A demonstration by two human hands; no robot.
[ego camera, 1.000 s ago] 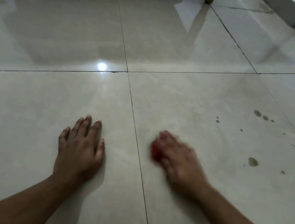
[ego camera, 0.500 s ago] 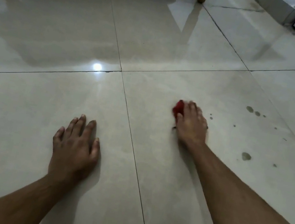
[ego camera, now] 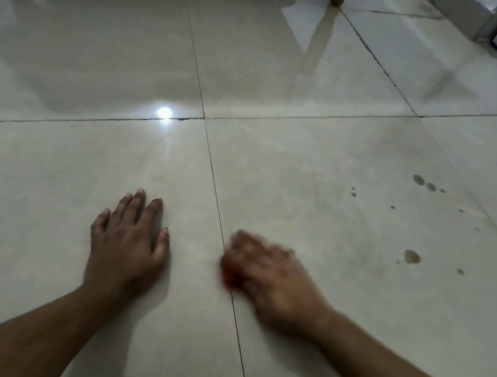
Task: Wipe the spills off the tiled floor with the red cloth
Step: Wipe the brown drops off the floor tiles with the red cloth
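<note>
- My left hand (ego camera: 130, 241) is flat on the tiled floor (ego camera: 41, 203) at lower centre, fingers straight and spread, holding nothing; I judge it is there to prop my weight while I lean in.
- My right hand (ego camera: 271, 277) is just right of the grout line and blurred; its fingers look curled over the red cloth (ego camera: 231, 276), but the blur hides exactly how tight that hold is.
- The cloth is bunched small under the palm, pressed to the tile, only a red edge peeking out at the hand's left side.
- Brownish spills (ego camera: 411, 256) sit well apart at right of frame, with smaller drops (ego camera: 419, 180) above; these look not yet wiped.
</note>
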